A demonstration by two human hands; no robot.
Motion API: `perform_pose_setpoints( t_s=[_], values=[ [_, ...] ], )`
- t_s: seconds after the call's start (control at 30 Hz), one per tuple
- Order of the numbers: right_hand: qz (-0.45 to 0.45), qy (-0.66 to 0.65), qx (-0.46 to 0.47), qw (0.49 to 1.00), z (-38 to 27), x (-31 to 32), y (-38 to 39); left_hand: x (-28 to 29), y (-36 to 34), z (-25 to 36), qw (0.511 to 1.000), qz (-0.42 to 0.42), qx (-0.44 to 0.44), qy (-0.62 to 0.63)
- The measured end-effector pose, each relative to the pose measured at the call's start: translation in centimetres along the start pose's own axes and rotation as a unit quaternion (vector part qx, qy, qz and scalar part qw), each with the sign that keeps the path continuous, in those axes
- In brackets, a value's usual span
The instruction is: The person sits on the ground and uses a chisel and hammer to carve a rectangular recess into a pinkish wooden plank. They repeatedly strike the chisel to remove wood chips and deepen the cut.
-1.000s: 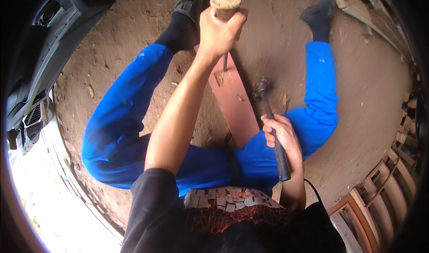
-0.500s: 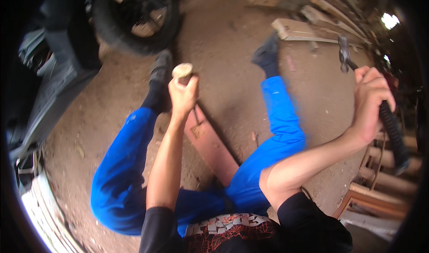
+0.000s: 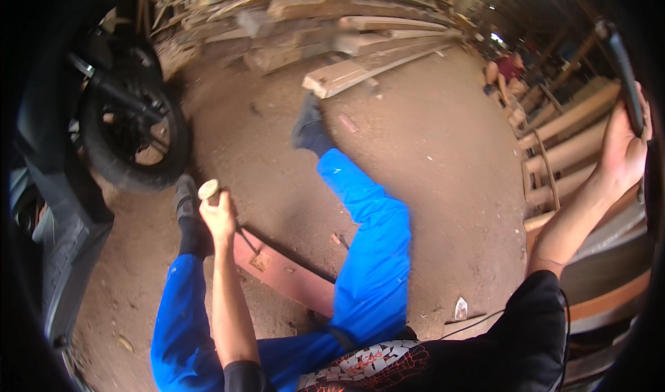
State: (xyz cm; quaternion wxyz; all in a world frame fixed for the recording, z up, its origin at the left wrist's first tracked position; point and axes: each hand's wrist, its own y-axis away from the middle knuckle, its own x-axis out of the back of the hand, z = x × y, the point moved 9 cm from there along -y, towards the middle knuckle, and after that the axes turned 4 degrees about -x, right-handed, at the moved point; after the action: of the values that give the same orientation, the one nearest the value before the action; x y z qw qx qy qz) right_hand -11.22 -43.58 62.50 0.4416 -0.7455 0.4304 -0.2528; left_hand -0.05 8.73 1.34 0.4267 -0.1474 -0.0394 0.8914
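My left hand (image 3: 218, 217) is closed round the handle of a chisel (image 3: 208, 188), its pale, round wooden butt showing above the fist. The thin dark blade slants down to a reddish wooden board (image 3: 294, 281). At the blade's tip lies a rough, lighter cut recess (image 3: 260, 261) in the board's face. The board's near end meets my right leg, in blue trousers. Far out at the right rim, my right hand (image 3: 627, 149) is raised and wrapped round a hammer (image 3: 625, 80) with a black grip. The hammer is well apart from the chisel; its head is hard to make out.
A motorbike wheel (image 3: 135, 139) and dark bodywork (image 3: 66, 219) stand close on the left. Stacked planks (image 3: 312, 7) fill the back, with a thick beam (image 3: 374, 66) on the dirt floor. More timber (image 3: 568, 142) lies right. Another person (image 3: 508, 71) sits farther off.
The view has swung to the right and up, bringing the timber stack and another person in. My right hand has moved outward with the hammer, which has turned. My left hand still grips the chisel.
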Motion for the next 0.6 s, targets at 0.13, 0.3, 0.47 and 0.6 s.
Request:
perform_pose_setpoints(
  t_s=[0.13, 0.3, 0.47, 0.6],
  values=[
    [0.123, 0.127, -0.106, 0.979, 1.5, -1.4, 11.4, 1.0, -1.0, 0.4, 0.999, -0.021, -0.043, -0.015],
    [0.047, 0.244, -0.511, 0.823, 10.4, -6.2, 29.3, -1.2, -1.2, 0.8, 0.999, -0.043, -0.025, -0.015],
    [0.107, -0.12, -0.786, 0.596, 25.5, -12.5, 48.5, -2.5, 0.0, 0.0, 0.998, -0.062, 0.005, -0.017],
    [0.096, -0.041, -0.826, 0.554, 35.5, -14.5, 57.8, -3.1, 0.7, 1.2, 0.998, -0.051, -0.008, -0.019]
  ],
)
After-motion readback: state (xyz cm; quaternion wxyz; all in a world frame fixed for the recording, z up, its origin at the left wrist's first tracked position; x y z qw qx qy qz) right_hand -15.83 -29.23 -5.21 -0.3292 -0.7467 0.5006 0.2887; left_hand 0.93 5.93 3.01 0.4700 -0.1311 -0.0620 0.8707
